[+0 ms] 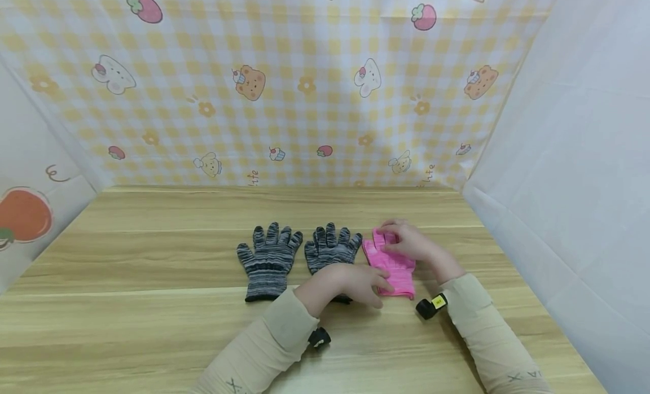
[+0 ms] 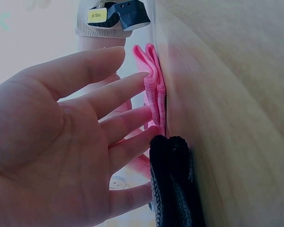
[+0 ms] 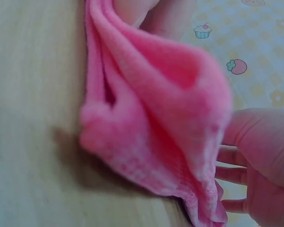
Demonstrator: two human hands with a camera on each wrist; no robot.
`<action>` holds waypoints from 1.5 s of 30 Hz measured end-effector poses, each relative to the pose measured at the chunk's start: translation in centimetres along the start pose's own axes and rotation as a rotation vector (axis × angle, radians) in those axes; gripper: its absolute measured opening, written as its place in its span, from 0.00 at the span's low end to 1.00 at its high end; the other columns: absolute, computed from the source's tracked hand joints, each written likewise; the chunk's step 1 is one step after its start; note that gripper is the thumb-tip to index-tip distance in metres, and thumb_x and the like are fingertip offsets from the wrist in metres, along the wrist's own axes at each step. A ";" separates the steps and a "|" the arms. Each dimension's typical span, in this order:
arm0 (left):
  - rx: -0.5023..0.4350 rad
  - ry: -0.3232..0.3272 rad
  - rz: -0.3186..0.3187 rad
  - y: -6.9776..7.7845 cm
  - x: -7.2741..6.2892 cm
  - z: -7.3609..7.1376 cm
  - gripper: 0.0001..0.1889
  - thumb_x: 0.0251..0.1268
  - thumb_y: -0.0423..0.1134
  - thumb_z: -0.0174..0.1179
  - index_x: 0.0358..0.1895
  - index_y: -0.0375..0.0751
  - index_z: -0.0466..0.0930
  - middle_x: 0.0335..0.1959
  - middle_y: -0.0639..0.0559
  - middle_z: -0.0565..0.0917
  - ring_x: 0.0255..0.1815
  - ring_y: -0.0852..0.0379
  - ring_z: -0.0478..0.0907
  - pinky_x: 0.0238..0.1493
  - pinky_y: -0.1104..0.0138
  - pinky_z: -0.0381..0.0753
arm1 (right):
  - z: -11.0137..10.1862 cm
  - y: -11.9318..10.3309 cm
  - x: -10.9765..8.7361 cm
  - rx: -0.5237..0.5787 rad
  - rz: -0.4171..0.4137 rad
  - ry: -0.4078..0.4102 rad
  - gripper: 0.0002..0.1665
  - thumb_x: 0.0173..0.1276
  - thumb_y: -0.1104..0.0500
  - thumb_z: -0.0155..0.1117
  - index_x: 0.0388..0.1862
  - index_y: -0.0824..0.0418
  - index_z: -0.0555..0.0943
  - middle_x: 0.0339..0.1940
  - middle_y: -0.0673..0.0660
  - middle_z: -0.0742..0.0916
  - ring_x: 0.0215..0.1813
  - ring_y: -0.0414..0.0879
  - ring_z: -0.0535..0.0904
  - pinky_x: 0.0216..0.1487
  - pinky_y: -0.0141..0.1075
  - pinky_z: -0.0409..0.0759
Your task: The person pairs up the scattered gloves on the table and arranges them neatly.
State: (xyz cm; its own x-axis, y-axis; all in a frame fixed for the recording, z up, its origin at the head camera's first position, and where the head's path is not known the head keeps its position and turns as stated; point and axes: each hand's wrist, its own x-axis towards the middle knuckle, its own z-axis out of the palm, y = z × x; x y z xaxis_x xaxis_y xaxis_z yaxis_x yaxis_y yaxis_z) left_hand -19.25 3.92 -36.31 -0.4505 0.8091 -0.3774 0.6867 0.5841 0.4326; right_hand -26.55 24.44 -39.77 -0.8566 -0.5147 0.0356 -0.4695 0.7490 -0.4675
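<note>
A pink knit glove lies on the wooden table with its fingers pointing away. My right hand bends over its finger end, with thumb and fingers gripping the fabric there. In the right wrist view the glove bulges in a loose fold, partly off the wood. My left hand is beside the cuff. Its fingers are spread and fairly straight, and the tips touch or nearly touch the pink cuff. Under the left wrist a grey-black striped glove is partly hidden.
Another striped glove lies flat to the left. The wooden table meets a checked, cartoon-print cloth at the back and a white sheet on the right. Each wrist carries a small black camera.
</note>
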 end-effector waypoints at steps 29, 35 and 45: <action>-0.011 0.006 0.001 0.0 -0.1 0.1 0.25 0.67 0.45 0.55 0.68 0.52 0.70 0.74 0.56 0.58 0.73 0.61 0.51 0.70 0.67 0.51 | -0.7 0.4 -0.3 0.175 0.002 0.051 0.23 0.66 0.68 0.61 0.61 0.71 0.74 0.61 0.68 0.76 0.63 0.65 0.69 0.62 0.58 0.66; -0.010 0.006 -0.010 0.0 -0.1 0.1 0.25 0.67 0.45 0.55 0.68 0.53 0.70 0.74 0.57 0.58 0.73 0.61 0.51 0.70 0.66 0.51 | -1.6 1.1 -0.5 0.143 0.121 0.181 0.16 0.67 0.68 0.59 0.53 0.71 0.79 0.55 0.69 0.80 0.61 0.65 0.71 0.61 0.59 0.66; -0.028 0.004 -0.005 0.0 0.0 0.1 0.25 0.67 0.45 0.56 0.68 0.52 0.71 0.74 0.56 0.58 0.73 0.61 0.51 0.70 0.67 0.51 | -1.4 2.8 -0.5 0.120 0.116 0.138 0.11 0.63 0.71 0.62 0.45 0.71 0.82 0.40 0.64 0.85 0.48 0.61 0.80 0.52 0.53 0.77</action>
State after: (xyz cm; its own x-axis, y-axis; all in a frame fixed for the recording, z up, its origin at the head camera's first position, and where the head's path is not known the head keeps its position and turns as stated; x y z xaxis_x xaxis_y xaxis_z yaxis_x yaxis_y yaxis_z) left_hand -19.17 3.89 -36.44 -0.4562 0.8064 -0.3763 0.6682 0.5897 0.4536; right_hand -27.71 27.41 -39.88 -0.9284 -0.3599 0.0928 -0.3447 0.7407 -0.5766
